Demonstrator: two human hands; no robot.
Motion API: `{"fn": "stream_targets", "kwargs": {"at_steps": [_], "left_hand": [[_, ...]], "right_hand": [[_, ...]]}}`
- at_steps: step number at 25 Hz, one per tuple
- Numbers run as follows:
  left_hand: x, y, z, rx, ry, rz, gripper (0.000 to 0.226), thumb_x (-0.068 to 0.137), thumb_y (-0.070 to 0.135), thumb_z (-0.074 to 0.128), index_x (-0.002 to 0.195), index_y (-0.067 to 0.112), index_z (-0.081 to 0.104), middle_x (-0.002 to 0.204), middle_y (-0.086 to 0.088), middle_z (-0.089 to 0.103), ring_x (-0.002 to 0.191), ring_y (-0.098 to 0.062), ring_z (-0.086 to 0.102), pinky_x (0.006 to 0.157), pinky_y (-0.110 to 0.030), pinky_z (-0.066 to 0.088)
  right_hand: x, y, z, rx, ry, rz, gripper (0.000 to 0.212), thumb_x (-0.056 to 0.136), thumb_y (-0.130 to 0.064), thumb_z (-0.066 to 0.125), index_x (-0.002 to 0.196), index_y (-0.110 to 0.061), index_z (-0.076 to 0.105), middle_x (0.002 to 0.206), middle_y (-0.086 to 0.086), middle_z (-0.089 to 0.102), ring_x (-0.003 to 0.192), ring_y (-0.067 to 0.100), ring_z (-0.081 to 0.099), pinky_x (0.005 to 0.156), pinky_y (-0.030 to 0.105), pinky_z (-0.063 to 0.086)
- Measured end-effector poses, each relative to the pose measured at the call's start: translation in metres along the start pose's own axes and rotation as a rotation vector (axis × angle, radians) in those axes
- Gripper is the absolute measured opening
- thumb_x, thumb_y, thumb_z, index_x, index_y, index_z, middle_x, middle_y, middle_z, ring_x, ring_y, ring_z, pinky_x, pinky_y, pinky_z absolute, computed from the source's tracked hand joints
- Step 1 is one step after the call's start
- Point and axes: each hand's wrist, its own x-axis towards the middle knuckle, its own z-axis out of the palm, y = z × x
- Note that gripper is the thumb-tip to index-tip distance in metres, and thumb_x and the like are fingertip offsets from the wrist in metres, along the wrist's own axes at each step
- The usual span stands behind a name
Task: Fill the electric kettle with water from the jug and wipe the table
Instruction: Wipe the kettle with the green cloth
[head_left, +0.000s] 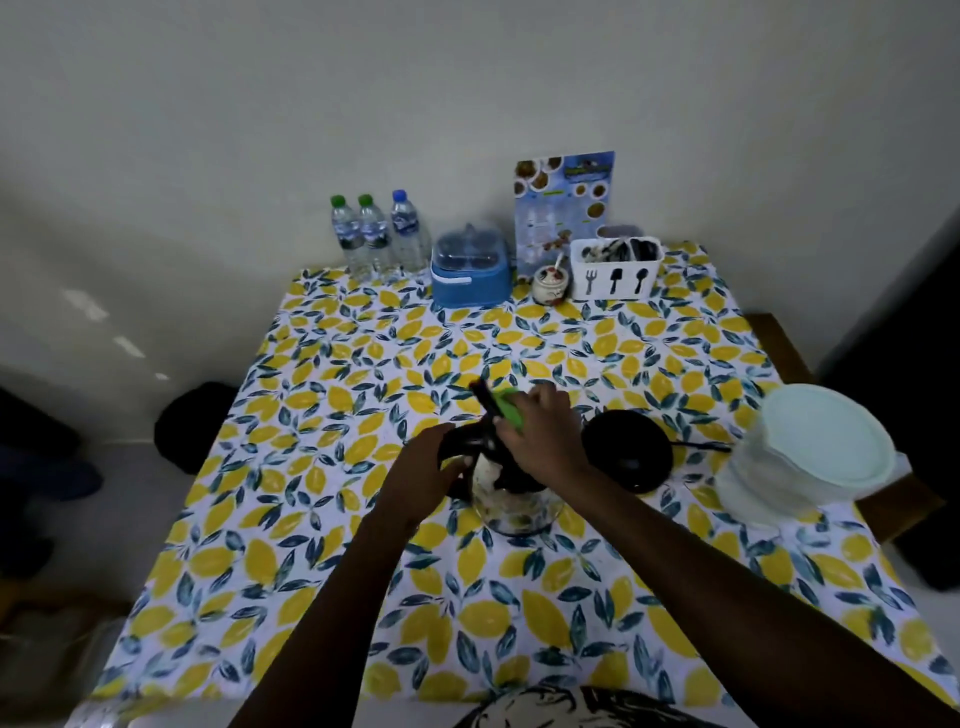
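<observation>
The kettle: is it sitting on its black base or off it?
Off it. The kettle stands on the tablecloth with both hands on it; the round black base lies bare just to its right.

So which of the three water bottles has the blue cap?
The rightmost bottle, beside the blue container; the other two bottles have green caps.

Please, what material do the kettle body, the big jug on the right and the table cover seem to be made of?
Kettle: the body looks like clear glass, since the pattern shows through it, with black plastic handle and lid parts.
Jug: likely translucent plastic, with a matte pale lid.
Table cover: smooth printed sheet with lemons, perhaps vinyl or oilcloth; cloth is also possible.
</observation>
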Motion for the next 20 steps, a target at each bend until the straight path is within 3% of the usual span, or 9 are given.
{"fn": "stream_targets", "kwargs": {"at_steps": [3,5,10,14,18,20], "left_hand": [[0.005,-0.009,-0.003,-0.111,0.02,0.026,0.033,0.094,0.031,0.059,0.126,0.022,0.059,0.118,-0.005,0.068,0.105,-0.024,0.063,0.075,-0.023,0.044],[0.008,-0.011,-0.008,-0.153,0.038,0.05,0.026,0.092,0.028,0.063,0.118,0.022,0.064,0.108,-0.005,0.071,0.096,-0.024,0.065,0.067,-0.02,0.04],[0.007,-0.018,-0.006,-0.223,0.036,0.067,0.03,0.091,0.027,0.064,0.12,0.017,0.065,0.111,-0.007,0.072,0.099,-0.023,0.067,0.08,-0.029,0.049],[0.008,-0.02,-0.007,-0.263,0.066,0.087,0.029,0.089,0.029,0.065,0.116,0.018,0.067,0.104,-0.005,0.074,0.093,-0.021,0.067,0.075,-0.026,0.046],[0.01,-0.021,-0.008,-0.277,0.014,0.093,0.026,0.089,0.023,0.066,0.113,0.014,0.067,0.105,-0.009,0.072,0.097,-0.025,0.065,0.078,-0.031,0.047],[0.012,-0.019,-0.007,-0.209,-0.029,0.143,0.029,0.092,0.028,0.064,0.115,0.011,0.065,0.109,-0.012,0.069,0.099,-0.029,0.063,0.075,-0.028,0.042]], "right_hand": [[0.023,-0.015,0.01,-0.087,-0.162,0.047,0.059,0.092,-0.065,0.038,0.122,-0.018,0.058,0.133,0.01,0.052,0.119,0.036,0.049,0.093,0.048,0.044],[0.026,-0.02,0.01,-0.03,-0.208,0.123,0.062,0.092,-0.068,0.03,0.126,-0.025,0.057,0.138,0.004,0.053,0.122,0.038,0.05,0.096,0.05,0.045],[-0.03,-0.009,0.031,-0.347,0.075,-0.301,0.049,0.093,-0.058,0.038,0.134,-0.036,0.053,0.144,-0.002,0.052,0.135,0.04,0.04,0.104,0.051,0.036],[-0.013,-0.023,0.03,-0.378,0.083,-0.175,0.044,0.091,-0.057,0.043,0.123,-0.032,0.061,0.133,-0.001,0.06,0.125,0.039,0.049,0.096,0.049,0.041],[0.031,-0.036,0.021,-0.276,-0.221,0.066,0.048,0.092,-0.059,0.041,0.102,-0.021,0.068,0.111,0.004,0.065,0.11,0.037,0.057,0.089,0.047,0.045],[0.051,-0.035,0.013,-0.213,-0.403,0.149,0.045,0.092,-0.056,0.042,0.079,-0.017,0.062,0.089,0.008,0.06,0.102,0.037,0.059,0.081,0.041,0.045]]}}
